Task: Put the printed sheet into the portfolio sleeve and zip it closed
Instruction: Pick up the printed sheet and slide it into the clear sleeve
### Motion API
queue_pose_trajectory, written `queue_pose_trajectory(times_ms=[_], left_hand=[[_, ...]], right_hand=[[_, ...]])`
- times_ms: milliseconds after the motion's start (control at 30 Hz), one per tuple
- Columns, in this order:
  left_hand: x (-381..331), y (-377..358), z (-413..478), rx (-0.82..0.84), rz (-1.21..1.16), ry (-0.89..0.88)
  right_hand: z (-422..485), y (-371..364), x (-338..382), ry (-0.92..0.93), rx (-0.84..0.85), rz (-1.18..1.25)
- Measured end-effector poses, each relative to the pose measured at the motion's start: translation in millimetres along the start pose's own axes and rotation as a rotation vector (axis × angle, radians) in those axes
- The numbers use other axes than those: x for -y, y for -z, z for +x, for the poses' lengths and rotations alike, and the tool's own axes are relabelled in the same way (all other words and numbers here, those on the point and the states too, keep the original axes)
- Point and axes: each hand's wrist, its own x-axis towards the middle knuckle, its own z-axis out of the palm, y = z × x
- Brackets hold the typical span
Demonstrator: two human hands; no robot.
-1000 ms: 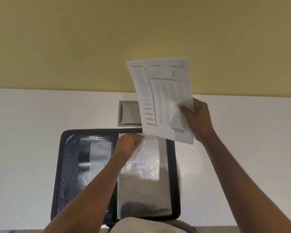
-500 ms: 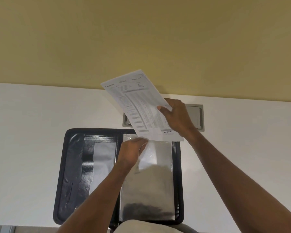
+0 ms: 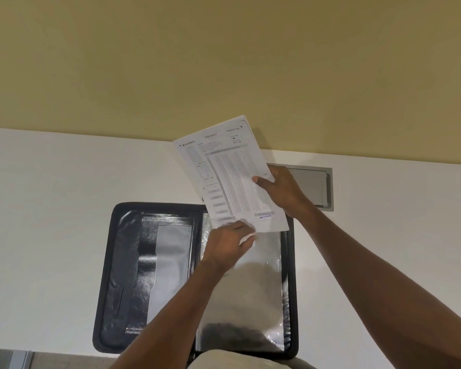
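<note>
Yellow-painted wall fills the upper frame above a smooth white bench [image 3: 64, 209], where a black zip-edged portfolio [image 3: 109, 262] lies open at lower centre. Its glossy, crinkled clear plastic sleeve [image 3: 261, 288] covers the right half. The right hand [image 3: 280, 190] pinches the white printed sheet [image 3: 232, 177] of fine-ruled tables, tilted, its lower edge just above the sleeve's top. The left hand [image 3: 229, 243] has fingers closed on the sleeve's upper lip, apparently parting it. Doing this well likely means squaring the limp paper to the opening and feeding one corner first, lest the film cling. A grey recessed hatch [image 3: 314, 187] sits behind.
</note>
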Motion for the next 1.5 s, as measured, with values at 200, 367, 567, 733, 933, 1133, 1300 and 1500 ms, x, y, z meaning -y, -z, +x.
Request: queue_pose_trajectory(times_ms=[200,367,567,733,933,1133,1300,1500], left_hand=[[-37.1,-12.9,1.7,-0.012,-0.015,-0.054],[-62.9,-20.0,7.7,0.043,-0.007,0.078],[-85.9,-17.5,18.4,0.052,0.057,0.243],[-98.0,-14.5,21.0,0.155,0.133,0.293],[-106.8,-11.5,23.3,0.175,0.208,0.231],[-100.6,-13.3,21.4,0.137,0.251,0.089],[-85.3,-11.4,22.8,0.073,0.200,0.008],[-74.2,-18.1,19.1,0.063,0.213,-0.088]], right_hand=[[5.4,-2.1,-11.0,-0.031,0.018,0.060],[9.6,-5.2,-15.4,-0.053,0.025,0.080],[16.7,-12.7,-16.6,-0.073,0.018,0.070],[19.2,-17.0,-18.7,-0.091,0.014,0.067],[18.3,-15.5,-22.4,-0.091,-0.004,0.053],[14.3,-16.8,-25.7,-0.126,-0.034,0.081],[10.5,-24.2,-31.8,-0.171,-0.080,0.137],[8.9,-25.7,-37.8,-0.259,-0.070,0.243]])
